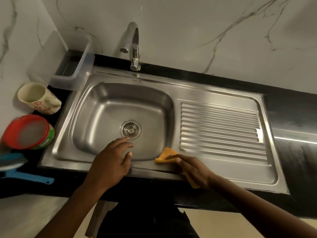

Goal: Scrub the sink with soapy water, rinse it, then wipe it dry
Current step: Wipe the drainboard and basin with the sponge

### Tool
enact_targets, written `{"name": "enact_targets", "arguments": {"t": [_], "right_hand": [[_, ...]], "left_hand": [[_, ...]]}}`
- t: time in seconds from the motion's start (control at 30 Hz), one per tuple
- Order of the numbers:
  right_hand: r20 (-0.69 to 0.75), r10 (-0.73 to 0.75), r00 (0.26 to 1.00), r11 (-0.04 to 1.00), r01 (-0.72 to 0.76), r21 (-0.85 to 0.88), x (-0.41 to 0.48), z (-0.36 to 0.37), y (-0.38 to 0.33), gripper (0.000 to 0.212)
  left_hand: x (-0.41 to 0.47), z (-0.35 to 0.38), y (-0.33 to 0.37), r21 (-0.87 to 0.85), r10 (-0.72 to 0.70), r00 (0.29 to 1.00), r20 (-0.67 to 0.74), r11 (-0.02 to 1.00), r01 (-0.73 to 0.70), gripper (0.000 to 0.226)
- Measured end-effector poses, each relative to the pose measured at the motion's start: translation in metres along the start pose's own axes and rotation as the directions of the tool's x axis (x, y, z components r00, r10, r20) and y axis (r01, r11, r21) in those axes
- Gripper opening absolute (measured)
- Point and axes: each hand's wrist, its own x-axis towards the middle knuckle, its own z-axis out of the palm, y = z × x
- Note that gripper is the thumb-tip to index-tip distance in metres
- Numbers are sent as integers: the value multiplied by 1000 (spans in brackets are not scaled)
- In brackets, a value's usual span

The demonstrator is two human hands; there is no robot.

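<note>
A stainless steel sink (96,121) with a round drain (130,130) sits in a black counter, and a ribbed drainboard (221,131) adjoins it on the right. My right hand (193,170) presses an orange cloth (165,156) onto the sink's front rim, at the basin's near right corner. My left hand (111,162) hovers over the basin's front edge, fingers spread, holding nothing. A chrome tap (133,45) stands behind the basin with no water running. The metal looks shiny, with no foam visible.
On the counter at the left stand a clear plastic container (73,71), a cream floral mug (38,98), a red-lidded tub (27,133) and a blue-handled brush (17,169). A marble wall rises behind. Black counter (295,121) extends to the right.
</note>
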Motion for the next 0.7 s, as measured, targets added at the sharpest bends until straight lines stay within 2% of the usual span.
{"name": "enact_targets", "arguments": {"t": [0.07, 0.17, 0.27, 0.33, 0.4, 0.47, 0.53, 0.6, 0.7], "right_hand": [[-58, 29, 998, 999, -27, 38, -9, -17, -8, 31], [-261, -18, 965, 999, 30, 41, -10, -41, -3, 41], [-568, 80, 819, 982, 35, 188, 0, -57, 7, 39], [-682, 92, 726, 993, -19, 114, 8, -63, 15, 36], [-687, 87, 721, 995, -102, 19, 15, -61, 29, 42], [-585, 56, 809, 991, -118, -69, 25, -48, 47, 60], [-466, -12, 885, 939, -150, -308, 38, -27, 64, 71], [-443, -71, 894, 854, -175, -490, 48, -10, 69, 67], [-421, -143, 896, 825, -127, -551, 60, 7, 51, 60]], "left_hand": [[-6, 1, 0, -6, -31, 999, -26, 1000, 31, 39], [-15, 5, 2, -25, -73, 996, -41, 997, 73, 30], [-23, 9, 10, -23, -118, 992, -45, 993, 117, 31], [-28, 11, 16, -23, -132, 989, -68, 991, 130, 31], [-34, 12, 20, -23, -147, 984, -98, 989, 145, 30], [-41, 13, 23, -20, -157, 979, -126, 988, 156, 29], [-47, 13, 25, -13, -155, 978, -138, 988, 154, 28], [-51, 14, 26, -10, -165, 974, -158, 986, 165, 29], [-56, 15, 26, -14, -187, 968, -166, 982, 188, 28]]}}
